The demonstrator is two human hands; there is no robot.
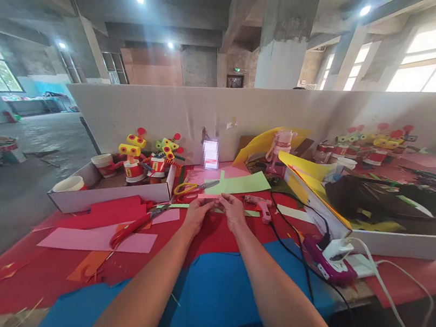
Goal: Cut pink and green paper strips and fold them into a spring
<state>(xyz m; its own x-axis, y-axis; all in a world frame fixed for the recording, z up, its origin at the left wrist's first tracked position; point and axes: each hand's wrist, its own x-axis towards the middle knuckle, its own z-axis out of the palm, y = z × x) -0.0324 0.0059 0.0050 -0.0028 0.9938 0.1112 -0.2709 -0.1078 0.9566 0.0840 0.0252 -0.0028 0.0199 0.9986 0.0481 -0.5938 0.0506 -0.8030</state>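
Note:
Over the middle of the table, my left hand [197, 214] and my right hand [232, 212] come close together, fingertips pinching a narrow pink paper strip [207, 197]. Parts of the strip are covered by the fingers. Just beyond them lies a light green paper sheet [245, 184], with yellow-handled scissors [186, 188] at its left end. A pink glue gun [262, 208] rests on its side to the right of my right hand. Left of my forearms, red-handled scissors [129, 232] lie across a pink paper strip [67, 236].
A white box [114, 198] at left holds paper cups and colourful cup figures [134, 168]. At right stand another white box [406, 243] with dark material and a purple power strip [327, 267] trailing cables. Blue sheet [219, 289] covers the near edge; a white partition [148, 109] stands behind.

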